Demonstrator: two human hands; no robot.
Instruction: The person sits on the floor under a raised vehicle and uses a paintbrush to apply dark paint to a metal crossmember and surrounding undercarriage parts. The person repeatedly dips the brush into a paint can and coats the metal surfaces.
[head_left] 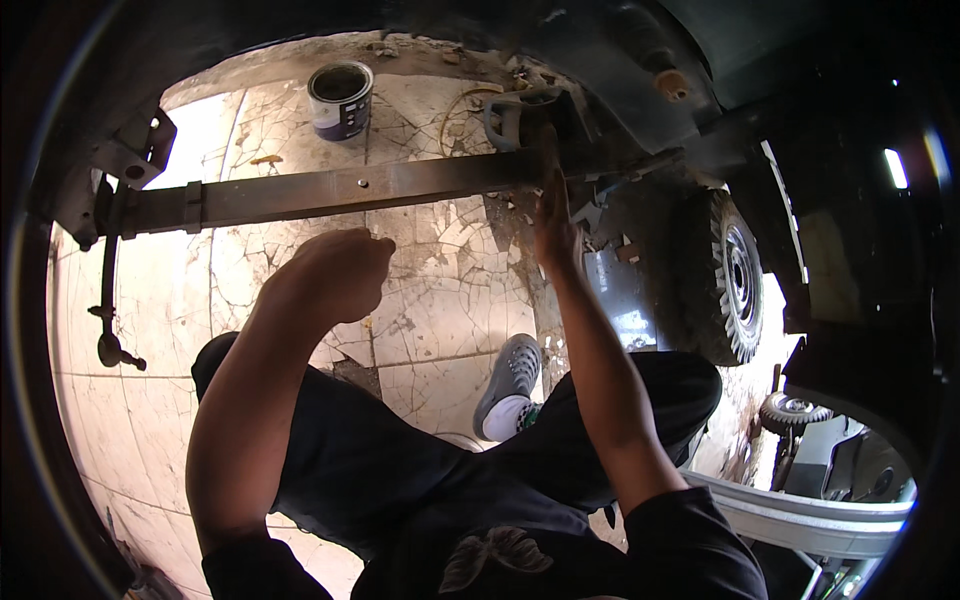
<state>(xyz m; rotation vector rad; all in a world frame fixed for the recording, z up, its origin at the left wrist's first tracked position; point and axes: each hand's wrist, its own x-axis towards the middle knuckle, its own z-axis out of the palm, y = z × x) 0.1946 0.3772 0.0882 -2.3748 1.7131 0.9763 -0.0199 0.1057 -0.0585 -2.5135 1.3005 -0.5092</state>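
My left hand [340, 272] is curled into a fist below a long rusty leaf spring [330, 193]. Its fingers are turned away, so whatever they hold, if anything, is hidden. My right hand [553, 215] reaches up edge-on at the right end of the leaf spring, fingers stretched along one line. It overlaps the dark metal there; whether it touches cannot be made out. A clamp [193, 207] wraps the spring's left part, and a bolt head [363, 184] shows in its middle. From the left end hangs a dark link rod [108, 290].
Beyond the spring, an open paint can [341, 105] stands on cracked floor tiles [420, 330]. A grey handled object [505, 120] lies farther right. A tyred wheel [735, 270] is at the right, under dark vehicle bodywork [850, 180]. My shoe [512, 375] rests on the tiles.
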